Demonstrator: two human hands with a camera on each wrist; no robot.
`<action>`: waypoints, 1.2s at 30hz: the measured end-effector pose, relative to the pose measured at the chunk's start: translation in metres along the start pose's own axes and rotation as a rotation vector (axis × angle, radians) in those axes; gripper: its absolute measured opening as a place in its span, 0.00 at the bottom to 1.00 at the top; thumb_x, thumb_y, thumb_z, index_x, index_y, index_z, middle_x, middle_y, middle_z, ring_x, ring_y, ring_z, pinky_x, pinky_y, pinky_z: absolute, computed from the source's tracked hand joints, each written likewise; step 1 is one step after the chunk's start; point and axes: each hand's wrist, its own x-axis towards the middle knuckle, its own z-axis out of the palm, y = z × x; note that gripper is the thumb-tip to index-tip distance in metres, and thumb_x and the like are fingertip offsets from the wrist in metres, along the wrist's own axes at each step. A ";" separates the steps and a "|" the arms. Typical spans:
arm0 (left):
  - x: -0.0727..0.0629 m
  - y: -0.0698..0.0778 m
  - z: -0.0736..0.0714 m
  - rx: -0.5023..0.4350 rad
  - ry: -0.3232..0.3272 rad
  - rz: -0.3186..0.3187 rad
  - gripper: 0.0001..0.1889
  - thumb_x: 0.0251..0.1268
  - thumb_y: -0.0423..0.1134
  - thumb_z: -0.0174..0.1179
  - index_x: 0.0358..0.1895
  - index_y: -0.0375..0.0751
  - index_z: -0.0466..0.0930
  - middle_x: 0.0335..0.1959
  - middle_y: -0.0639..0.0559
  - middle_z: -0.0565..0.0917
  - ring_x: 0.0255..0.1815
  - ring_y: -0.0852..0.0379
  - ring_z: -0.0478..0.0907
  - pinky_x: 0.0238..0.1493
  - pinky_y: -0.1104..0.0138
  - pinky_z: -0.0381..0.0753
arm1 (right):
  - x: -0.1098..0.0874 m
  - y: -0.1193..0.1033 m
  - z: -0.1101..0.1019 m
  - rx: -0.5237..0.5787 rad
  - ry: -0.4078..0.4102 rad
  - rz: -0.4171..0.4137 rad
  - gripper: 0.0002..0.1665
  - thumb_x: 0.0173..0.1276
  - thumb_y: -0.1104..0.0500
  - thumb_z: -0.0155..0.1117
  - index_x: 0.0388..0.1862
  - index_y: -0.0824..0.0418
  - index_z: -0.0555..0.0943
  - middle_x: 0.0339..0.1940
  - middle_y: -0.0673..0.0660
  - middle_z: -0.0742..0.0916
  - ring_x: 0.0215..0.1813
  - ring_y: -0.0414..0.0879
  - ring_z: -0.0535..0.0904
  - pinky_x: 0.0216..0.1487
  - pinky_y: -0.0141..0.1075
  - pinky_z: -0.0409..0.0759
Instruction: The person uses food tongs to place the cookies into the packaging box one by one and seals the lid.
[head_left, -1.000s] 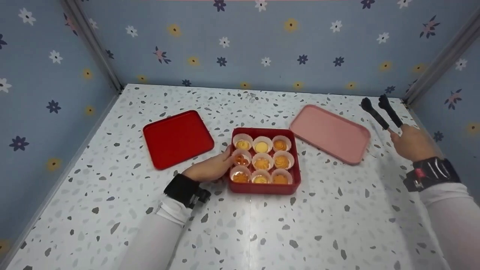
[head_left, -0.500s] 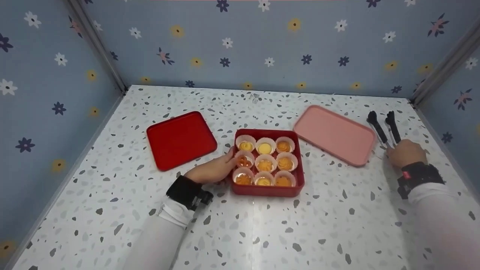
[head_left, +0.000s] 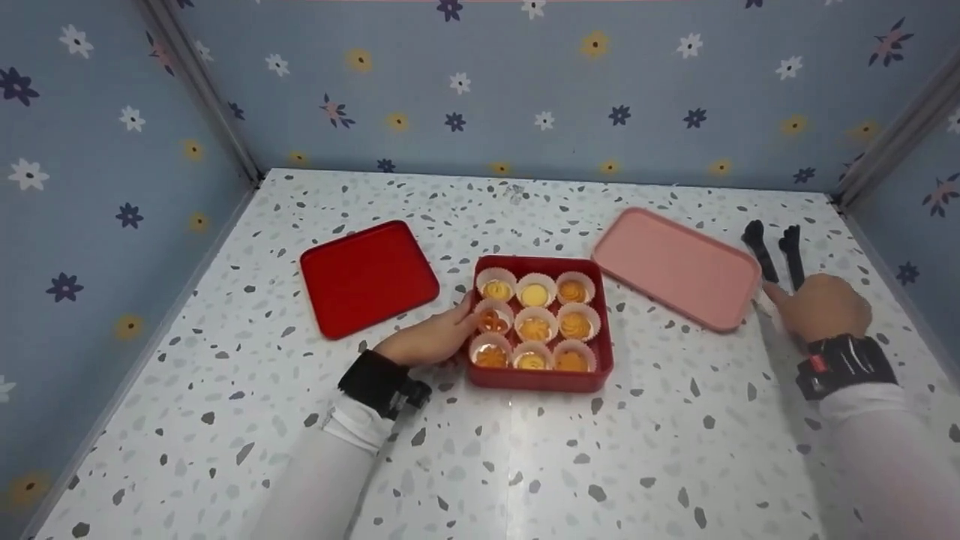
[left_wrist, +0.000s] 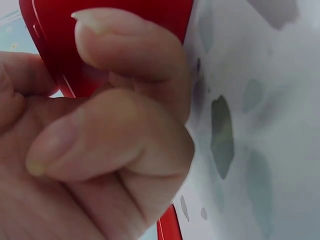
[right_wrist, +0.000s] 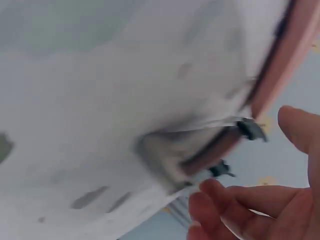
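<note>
In the head view a red square box (head_left: 540,381) holds several piped cookies (head_left: 575,325) in pale paper cups. My left hand (head_left: 429,339) grips the box's left side. Up close in the left wrist view, curled fingers (left_wrist: 135,50) lie against the red wall with the thumb at its other edge. At the right, a pair of black-tipped tongs (head_left: 792,251) lies on the table, tips pointing to the back wall. My right hand (head_left: 825,309) is over their handle end and hides it. In the right wrist view its thumb and fingers are spread apart, holding nothing.
A pink tray (head_left: 679,270) lies between the box and the tongs, its right end near my right hand. To the box's left is a flat red tray (head_left: 367,279). Flowered panels (head_left: 525,90) enclose the speckled table (head_left: 585,480) at the back and sides.
The tongs were held up in my right hand, came down onto the table, and the fingers have let go of them. My left hand stays at the box.
</note>
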 end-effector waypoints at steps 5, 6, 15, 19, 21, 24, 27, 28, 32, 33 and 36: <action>0.001 -0.001 0.001 0.010 0.004 0.008 0.44 0.72 0.71 0.34 0.81 0.55 0.30 0.25 0.44 0.72 0.18 0.48 0.69 0.23 0.62 0.71 | -0.025 -0.041 -0.014 0.177 0.233 -0.123 0.31 0.77 0.49 0.51 0.59 0.78 0.76 0.45 0.78 0.79 0.41 0.73 0.76 0.34 0.60 0.72; 0.001 0.000 0.001 0.019 0.010 0.013 0.44 0.72 0.71 0.34 0.81 0.55 0.30 0.30 0.43 0.74 0.18 0.49 0.69 0.25 0.62 0.71 | -0.030 -0.051 -0.016 0.226 0.243 -0.156 0.30 0.77 0.51 0.51 0.60 0.78 0.75 0.45 0.77 0.81 0.40 0.70 0.78 0.32 0.56 0.73; -0.001 0.001 -0.001 0.068 0.037 0.023 0.39 0.76 0.66 0.32 0.81 0.54 0.30 0.64 0.41 0.69 0.22 0.50 0.71 0.36 0.58 0.76 | -0.071 -0.143 -0.003 0.374 0.085 -0.392 0.24 0.78 0.57 0.52 0.63 0.72 0.75 0.55 0.72 0.82 0.30 0.56 0.80 0.28 0.41 0.77; -0.002 0.002 -0.001 0.042 0.031 -0.005 0.42 0.73 0.71 0.32 0.80 0.57 0.29 0.42 0.42 0.77 0.19 0.50 0.69 0.27 0.60 0.73 | -0.077 -0.169 0.017 0.353 -0.021 -0.393 0.19 0.79 0.57 0.52 0.57 0.69 0.81 0.40 0.66 0.87 0.30 0.55 0.79 0.33 0.48 0.77; -0.002 0.002 0.000 0.026 0.024 -0.013 0.45 0.69 0.74 0.33 0.80 0.58 0.29 0.32 0.44 0.75 0.18 0.50 0.68 0.24 0.61 0.70 | -0.078 -0.178 0.026 0.338 -0.062 -0.393 0.17 0.78 0.58 0.53 0.52 0.68 0.83 0.32 0.62 0.86 0.31 0.54 0.79 0.34 0.47 0.77; -0.001 0.001 0.001 -0.004 0.013 -0.011 0.47 0.66 0.76 0.34 0.80 0.60 0.28 0.27 0.44 0.71 0.16 0.50 0.66 0.21 0.63 0.67 | -0.079 -0.187 0.037 0.304 -0.125 -0.378 0.19 0.78 0.57 0.53 0.57 0.68 0.81 0.33 0.61 0.85 0.32 0.54 0.78 0.35 0.46 0.77; -0.001 0.000 0.002 -0.007 0.024 0.007 0.46 0.68 0.75 0.34 0.80 0.60 0.29 0.40 0.42 0.76 0.16 0.50 0.67 0.21 0.63 0.68 | -0.080 -0.192 0.043 0.282 -0.153 -0.369 0.24 0.79 0.56 0.51 0.66 0.70 0.74 0.44 0.65 0.86 0.38 0.55 0.80 0.40 0.47 0.79; -0.001 0.000 0.001 -0.005 0.028 0.013 0.45 0.69 0.74 0.34 0.80 0.59 0.29 0.47 0.41 0.76 0.17 0.50 0.67 0.23 0.62 0.70 | -0.080 -0.193 0.044 0.289 -0.163 -0.365 0.25 0.79 0.56 0.50 0.67 0.70 0.73 0.46 0.66 0.86 0.39 0.55 0.80 0.41 0.47 0.79; 0.000 0.000 0.000 0.017 0.033 0.025 0.45 0.70 0.73 0.33 0.80 0.57 0.29 0.46 0.39 0.77 0.18 0.51 0.69 0.25 0.62 0.72 | -0.080 -0.195 0.047 0.318 -0.176 -0.360 0.26 0.80 0.57 0.47 0.69 0.71 0.70 0.54 0.69 0.83 0.42 0.56 0.81 0.41 0.46 0.79; 0.000 0.000 0.000 0.020 0.030 0.023 0.45 0.70 0.73 0.33 0.80 0.57 0.29 0.39 0.39 0.77 0.18 0.51 0.69 0.26 0.62 0.72 | -0.080 -0.196 0.048 0.326 -0.184 -0.357 0.26 0.80 0.57 0.46 0.70 0.72 0.70 0.53 0.69 0.83 0.40 0.55 0.80 0.39 0.46 0.78; 0.001 0.000 0.000 0.046 0.026 0.025 0.46 0.69 0.74 0.32 0.80 0.55 0.29 0.29 0.43 0.72 0.18 0.52 0.69 0.28 0.61 0.73 | -0.081 -0.196 0.050 0.330 -0.190 -0.357 0.26 0.80 0.58 0.45 0.70 0.71 0.69 0.46 0.69 0.85 0.35 0.54 0.79 0.33 0.43 0.76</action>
